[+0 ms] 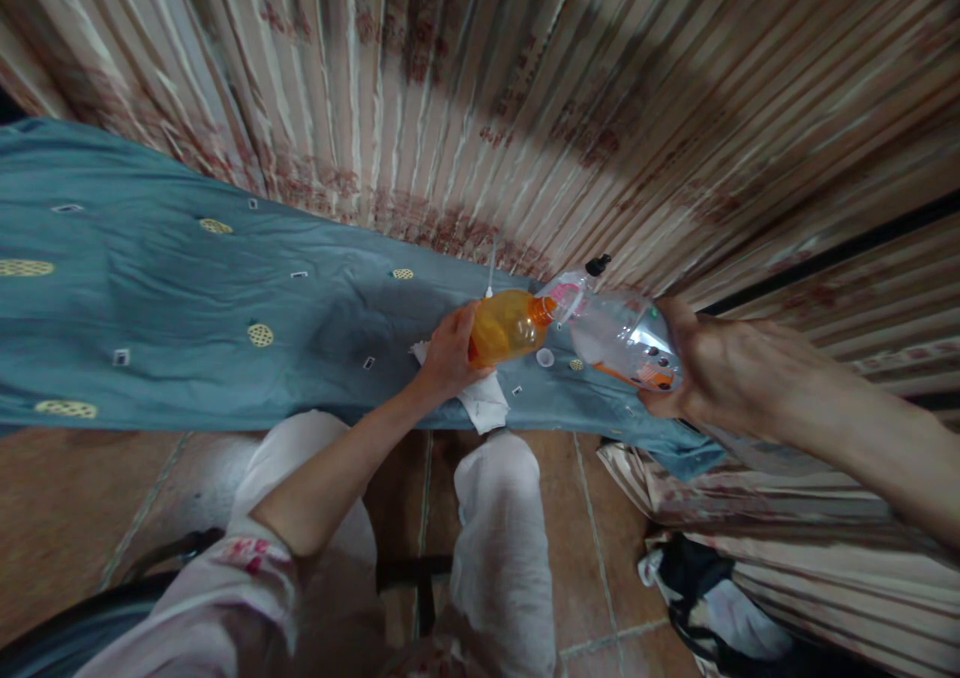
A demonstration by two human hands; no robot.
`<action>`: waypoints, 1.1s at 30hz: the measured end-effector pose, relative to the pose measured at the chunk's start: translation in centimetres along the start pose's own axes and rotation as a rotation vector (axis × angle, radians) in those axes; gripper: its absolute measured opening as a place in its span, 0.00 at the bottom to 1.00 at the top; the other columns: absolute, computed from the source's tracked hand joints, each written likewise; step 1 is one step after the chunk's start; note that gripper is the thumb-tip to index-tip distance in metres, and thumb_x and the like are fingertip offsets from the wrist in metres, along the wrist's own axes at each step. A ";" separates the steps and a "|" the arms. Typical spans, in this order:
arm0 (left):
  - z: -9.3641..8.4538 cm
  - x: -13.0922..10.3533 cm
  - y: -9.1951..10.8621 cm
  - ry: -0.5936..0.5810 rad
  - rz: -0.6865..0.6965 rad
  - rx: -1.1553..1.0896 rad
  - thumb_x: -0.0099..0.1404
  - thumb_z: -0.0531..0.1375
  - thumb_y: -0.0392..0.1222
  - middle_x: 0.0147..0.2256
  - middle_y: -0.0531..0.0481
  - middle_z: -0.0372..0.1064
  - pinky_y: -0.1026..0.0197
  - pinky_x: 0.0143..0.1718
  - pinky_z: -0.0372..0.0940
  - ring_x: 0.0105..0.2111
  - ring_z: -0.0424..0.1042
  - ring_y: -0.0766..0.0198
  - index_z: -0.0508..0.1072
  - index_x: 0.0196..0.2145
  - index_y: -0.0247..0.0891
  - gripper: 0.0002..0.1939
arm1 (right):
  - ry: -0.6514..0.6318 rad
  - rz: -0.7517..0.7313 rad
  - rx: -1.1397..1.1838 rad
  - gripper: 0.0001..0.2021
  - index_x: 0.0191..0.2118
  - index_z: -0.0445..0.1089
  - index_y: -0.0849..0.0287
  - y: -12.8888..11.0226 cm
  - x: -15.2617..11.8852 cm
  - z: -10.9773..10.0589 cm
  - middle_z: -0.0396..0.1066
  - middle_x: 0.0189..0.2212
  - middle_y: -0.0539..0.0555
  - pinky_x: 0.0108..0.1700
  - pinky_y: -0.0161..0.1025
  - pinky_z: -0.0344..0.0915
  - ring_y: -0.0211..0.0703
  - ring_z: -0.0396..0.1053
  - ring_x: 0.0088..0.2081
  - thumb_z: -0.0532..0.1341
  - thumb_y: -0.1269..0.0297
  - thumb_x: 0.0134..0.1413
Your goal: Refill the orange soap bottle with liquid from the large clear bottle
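Observation:
My left hand (450, 353) is wrapped round a see-through orange bottle (508, 328), which lies nearly level with its neck pointing right. My right hand (694, 363) grips a large clear plastic bottle (619, 338) with orange marks on its side, tilted so that its neck faces left. The two bottle mouths meet or nearly touch; I cannot tell which. Just behind them stands a small clear bottle (566, 288) with a black top (598, 265). Under my left hand lies a crumpled white cloth or tissue (484, 403). A small round white cap (545, 358) rests below the orange bottle.
A blue-green cloth (187, 298) with pineapple prints covers the long, narrow surface. Pleated, patterned curtains (450, 108) hang close behind it and on the right. A thin white cable (491, 268) comes down by the curtain. Dark and white fabric (720, 598) lies on the tiled floor.

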State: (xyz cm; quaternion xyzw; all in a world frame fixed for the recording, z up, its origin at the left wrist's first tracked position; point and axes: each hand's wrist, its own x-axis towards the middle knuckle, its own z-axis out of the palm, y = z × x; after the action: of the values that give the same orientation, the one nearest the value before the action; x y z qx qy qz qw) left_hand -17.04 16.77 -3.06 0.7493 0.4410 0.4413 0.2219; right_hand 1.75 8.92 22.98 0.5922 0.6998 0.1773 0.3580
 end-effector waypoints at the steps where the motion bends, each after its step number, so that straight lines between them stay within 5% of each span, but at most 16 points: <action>1: 0.0 0.0 0.0 0.004 0.002 -0.002 0.45 0.69 0.38 0.58 0.32 0.59 0.42 0.59 0.59 0.58 0.61 0.43 0.50 0.62 0.32 0.50 | 0.004 0.004 -0.004 0.26 0.48 0.55 0.64 0.0 0.0 0.0 0.73 0.25 0.61 0.24 0.38 0.49 0.60 0.75 0.31 0.53 0.47 0.52; 33: 0.1 -0.1 -0.2 0.016 0.009 -0.009 0.45 0.69 0.38 0.58 0.34 0.59 0.41 0.58 0.60 0.57 0.62 0.43 0.48 0.62 0.36 0.51 | 0.017 0.011 -0.022 0.27 0.49 0.56 0.65 -0.1 0.0 -0.1 0.72 0.24 0.61 0.24 0.38 0.48 0.61 0.74 0.29 0.51 0.46 0.54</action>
State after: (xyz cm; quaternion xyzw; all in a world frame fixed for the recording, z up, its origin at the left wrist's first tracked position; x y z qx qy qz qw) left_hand -17.10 16.83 -3.31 0.7466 0.4375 0.4504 0.2198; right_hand 1.57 8.89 23.01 0.5906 0.6975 0.1920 0.3577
